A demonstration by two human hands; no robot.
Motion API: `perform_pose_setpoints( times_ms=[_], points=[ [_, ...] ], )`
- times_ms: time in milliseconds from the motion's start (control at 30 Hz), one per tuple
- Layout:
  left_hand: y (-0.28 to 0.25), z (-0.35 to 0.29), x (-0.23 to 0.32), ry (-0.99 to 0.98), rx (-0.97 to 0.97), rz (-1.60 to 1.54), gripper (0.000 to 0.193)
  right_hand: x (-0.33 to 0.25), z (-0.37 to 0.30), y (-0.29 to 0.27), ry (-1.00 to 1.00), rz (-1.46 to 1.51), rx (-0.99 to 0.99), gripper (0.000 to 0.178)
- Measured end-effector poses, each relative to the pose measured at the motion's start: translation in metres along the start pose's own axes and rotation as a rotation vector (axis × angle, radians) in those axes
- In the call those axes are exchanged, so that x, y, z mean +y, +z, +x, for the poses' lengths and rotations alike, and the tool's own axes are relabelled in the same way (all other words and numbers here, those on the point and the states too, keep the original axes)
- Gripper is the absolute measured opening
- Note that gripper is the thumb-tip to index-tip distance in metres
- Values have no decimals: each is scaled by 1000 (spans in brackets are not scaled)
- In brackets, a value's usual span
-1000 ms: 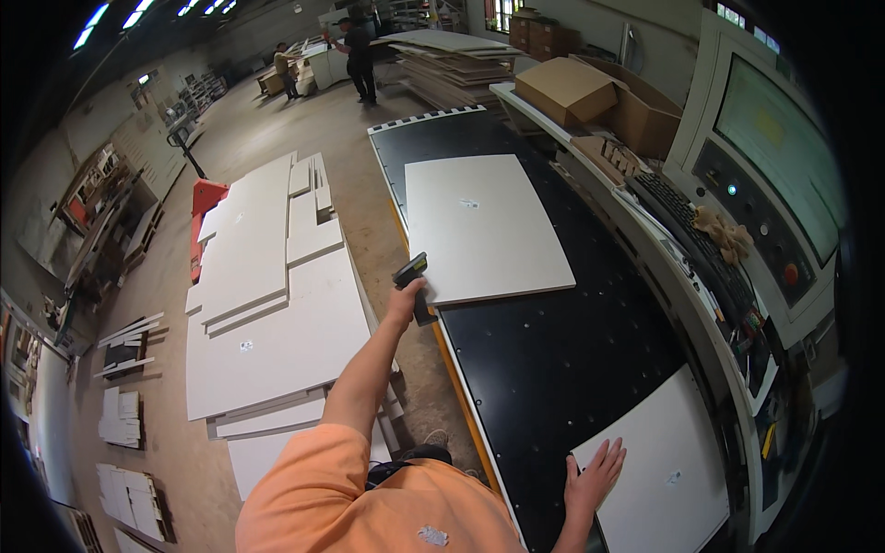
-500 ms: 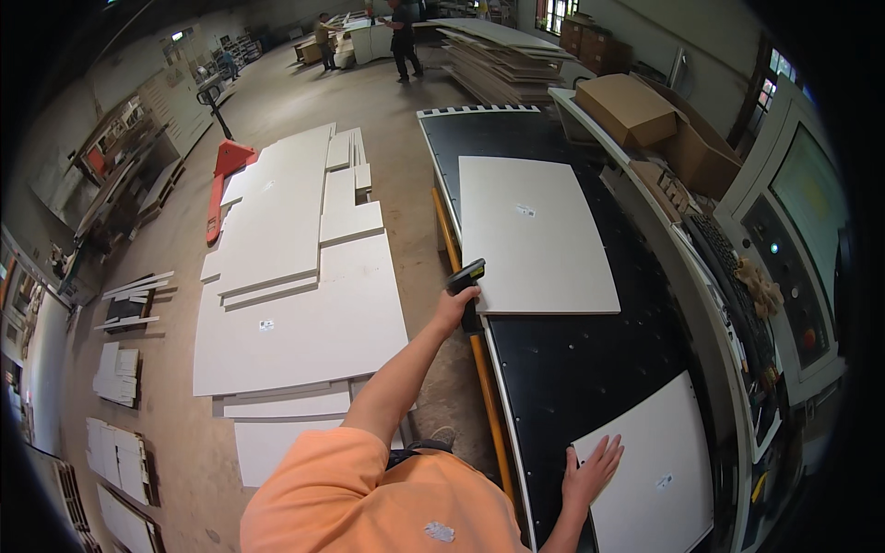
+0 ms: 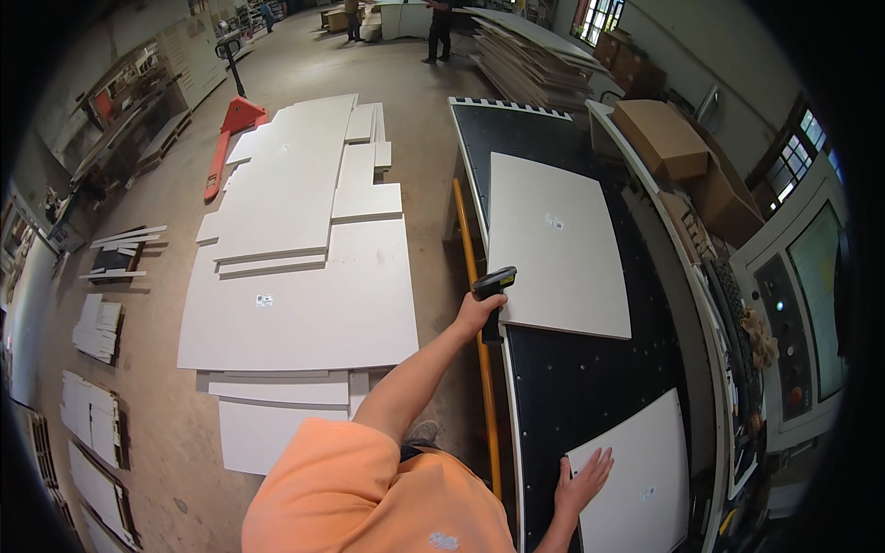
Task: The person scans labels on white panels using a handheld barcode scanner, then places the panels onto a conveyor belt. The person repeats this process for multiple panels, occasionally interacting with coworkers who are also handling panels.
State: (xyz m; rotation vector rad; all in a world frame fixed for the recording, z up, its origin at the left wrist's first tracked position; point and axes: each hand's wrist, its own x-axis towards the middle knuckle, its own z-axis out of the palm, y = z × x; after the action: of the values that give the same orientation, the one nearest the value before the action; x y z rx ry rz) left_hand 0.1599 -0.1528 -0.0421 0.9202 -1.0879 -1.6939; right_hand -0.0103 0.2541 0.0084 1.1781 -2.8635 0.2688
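Observation:
My left hand (image 3: 478, 314) grips a black handheld barcode scanner (image 3: 494, 283) by its handle, at the near left corner of a white board (image 3: 562, 249). That board lies flat on a long black-topped machine table (image 3: 590, 378) and bears a small printed label (image 3: 554, 222). My right hand (image 3: 585, 481) rests with fingers spread on the left edge of a second white board (image 3: 636, 461), nearer to me on the same table. This one also carries a small label (image 3: 647, 494). Its near end runs out of the picture.
Left of me, white panels (image 3: 295, 327) lie stacked by a red pallet jack (image 3: 241, 115). A yellow rail (image 3: 473, 258) runs along the table's left side. A control console (image 3: 793, 313) and cardboard boxes (image 3: 659, 138) stand on the right. Other people (image 3: 440, 32) stand far back.
The whole view has shifted and turned slightly. My left hand with the scanner stays by the far board's near left corner. My right hand remains on the near board.

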Motion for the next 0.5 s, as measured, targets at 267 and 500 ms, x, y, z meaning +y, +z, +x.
perform_pose_setpoints(
  times_ms=[267,500],
  points=[
    [-2,-1,6,-2,-23,11,21,-2,1,-4,-41,18,-11,83],
    [-4,-5,16,1,-48,98,30,-12,5,-12,31,-2,-79,85]
  ],
)
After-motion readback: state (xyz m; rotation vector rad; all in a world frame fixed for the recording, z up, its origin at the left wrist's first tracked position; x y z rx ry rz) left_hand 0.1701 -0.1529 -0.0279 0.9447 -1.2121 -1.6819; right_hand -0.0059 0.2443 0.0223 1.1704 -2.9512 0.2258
